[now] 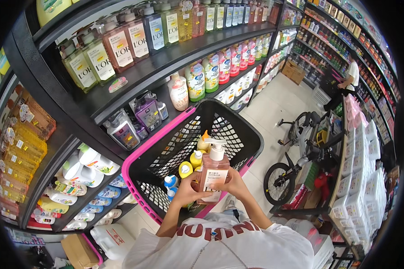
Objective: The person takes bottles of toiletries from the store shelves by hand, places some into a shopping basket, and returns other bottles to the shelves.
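A clear pink pump bottle with a white pump head stands upright between my hands, above the near edge of a black shopping basket with a pink rim. My left hand grips the bottle's left side, its thumb across the label. From the right, my right hand holds the other side, thumb on the front. Inside the basket sit yellow pump bottles, an orange-topped bottle and blue-topped bottles; the held bottle and my hands hide part of them.
Shelves of pump bottles rise ahead and to the left. A small bicycle stands at right beside stacked white packs. Farther back, a person is by the far shelves near a cardboard box. A white jug is at lower left.
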`<state>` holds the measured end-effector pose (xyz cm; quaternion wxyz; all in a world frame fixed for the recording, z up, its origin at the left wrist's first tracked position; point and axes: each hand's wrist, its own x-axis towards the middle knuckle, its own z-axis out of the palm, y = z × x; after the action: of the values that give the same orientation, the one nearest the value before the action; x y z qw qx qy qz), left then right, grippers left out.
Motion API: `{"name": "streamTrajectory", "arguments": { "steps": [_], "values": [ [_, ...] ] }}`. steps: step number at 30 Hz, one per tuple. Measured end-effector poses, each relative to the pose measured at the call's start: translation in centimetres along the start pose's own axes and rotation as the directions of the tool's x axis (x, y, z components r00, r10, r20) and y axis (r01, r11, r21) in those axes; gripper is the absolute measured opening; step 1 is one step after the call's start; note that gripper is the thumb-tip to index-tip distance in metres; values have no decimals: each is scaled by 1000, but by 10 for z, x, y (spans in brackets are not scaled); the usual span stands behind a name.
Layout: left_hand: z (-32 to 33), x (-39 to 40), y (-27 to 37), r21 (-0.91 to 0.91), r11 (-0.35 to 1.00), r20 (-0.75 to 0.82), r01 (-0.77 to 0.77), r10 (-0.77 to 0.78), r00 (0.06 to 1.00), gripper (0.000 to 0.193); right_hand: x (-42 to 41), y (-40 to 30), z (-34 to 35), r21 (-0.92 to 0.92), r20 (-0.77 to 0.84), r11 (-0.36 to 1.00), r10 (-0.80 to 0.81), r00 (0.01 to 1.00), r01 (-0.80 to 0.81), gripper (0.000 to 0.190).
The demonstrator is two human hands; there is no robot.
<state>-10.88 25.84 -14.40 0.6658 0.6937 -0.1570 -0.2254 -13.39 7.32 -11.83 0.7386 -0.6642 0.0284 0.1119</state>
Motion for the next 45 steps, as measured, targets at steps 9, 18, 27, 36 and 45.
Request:
{"name": "streamTrajectory", "arguments": {
  "steps": [9, 18, 27, 36, 45],
  "values": [
    [73, 81, 3, -27, 993, -132, -118, 114, 985, 54, 40, -17, -110, 39, 156, 999, -42, 987, 36, 59],
    [180, 207, 15, -67, 978, -163, -196, 183, 969, 50, 66, -50, -265, -48, 124, 995, -84, 989, 91, 56],
    [221, 310, 26, -5, 985, -37, -173, 173, 984, 51, 100, -73, -358, -16, 14, 996, -88, 996, 88, 57],
    [215, 426, 19, -69, 972, -69, -227, 222, 973, 51, 197, -88, -424, -77, 70, 990, -111, 991, 116, 58],
    [192, 544, 40, 36, 959, -67, -280, 281, 957, 52, 304, -119, -483, -58, 121, 976, -202, 972, 210, 57]
  ]
}}
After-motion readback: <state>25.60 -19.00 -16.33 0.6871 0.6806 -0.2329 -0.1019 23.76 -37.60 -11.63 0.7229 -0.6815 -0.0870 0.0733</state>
